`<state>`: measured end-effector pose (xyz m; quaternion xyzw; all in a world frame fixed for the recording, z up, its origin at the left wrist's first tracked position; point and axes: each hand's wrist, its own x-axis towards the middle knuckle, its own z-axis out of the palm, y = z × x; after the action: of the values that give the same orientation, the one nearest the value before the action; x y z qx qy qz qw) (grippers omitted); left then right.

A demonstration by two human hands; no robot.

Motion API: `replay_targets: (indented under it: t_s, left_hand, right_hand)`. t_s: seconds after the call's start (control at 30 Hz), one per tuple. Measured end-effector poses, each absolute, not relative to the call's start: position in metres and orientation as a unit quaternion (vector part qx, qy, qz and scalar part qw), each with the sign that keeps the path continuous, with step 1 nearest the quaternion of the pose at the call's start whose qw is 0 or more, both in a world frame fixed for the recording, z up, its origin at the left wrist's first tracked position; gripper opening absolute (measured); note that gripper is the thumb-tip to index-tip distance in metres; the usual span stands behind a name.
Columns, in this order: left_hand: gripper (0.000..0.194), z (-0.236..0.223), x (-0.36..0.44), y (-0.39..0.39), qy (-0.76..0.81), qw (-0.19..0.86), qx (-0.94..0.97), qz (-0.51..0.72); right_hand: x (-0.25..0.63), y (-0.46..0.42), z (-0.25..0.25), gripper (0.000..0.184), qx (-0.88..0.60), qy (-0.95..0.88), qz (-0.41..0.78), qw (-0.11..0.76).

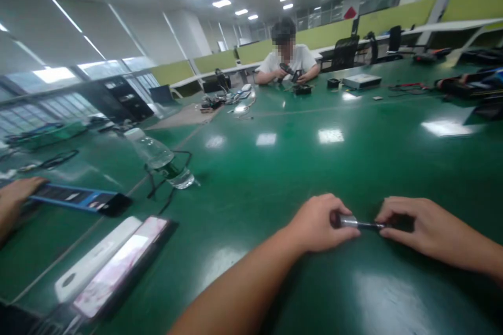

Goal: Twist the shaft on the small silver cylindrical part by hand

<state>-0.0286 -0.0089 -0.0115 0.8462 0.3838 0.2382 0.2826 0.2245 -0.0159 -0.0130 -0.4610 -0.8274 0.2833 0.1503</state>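
Note:
Above the green table [275, 167], a small screwdriver [349, 221] lies level between my two hands. Its thick, shiny silver and dark handle is gripped between the thumb and fingers of my left hand [320, 222]. My right hand [424, 222] pinches the far end of the thin dark shaft with thumb and forefinger; the tip itself is hidden. Left of my forearm, a phone [123, 267] with a lit pinkish screen lies beside a long white object [94, 256] with an oval hole.
A plastic water bottle [163, 159] leans at left, with a black cable [168, 199] near it. Another person's hand [18, 196] rests on a blue-edged object [78, 196]. Across the table a person [288, 57] handles dark parts. A silver box [361, 81] stands farther back.

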Motion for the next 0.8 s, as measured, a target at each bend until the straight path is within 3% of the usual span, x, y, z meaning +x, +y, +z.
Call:
replay_targets:
  t_s: [0.17,0.8]
  left_hand:
    - [0.035,-0.013,-0.029,-0.013,0.385,0.279,0.846,0.241]
    - [0.028,-0.01,-0.023,-0.007,0.388,0.286,0.846,0.23]
  right_hand:
    - [0.224,-0.018,-0.014,0.019,-0.464,-0.826,0.286,0.142]
    - [0.237,-0.011,-0.008,0.007,-0.466,-0.824,0.276,0.165]
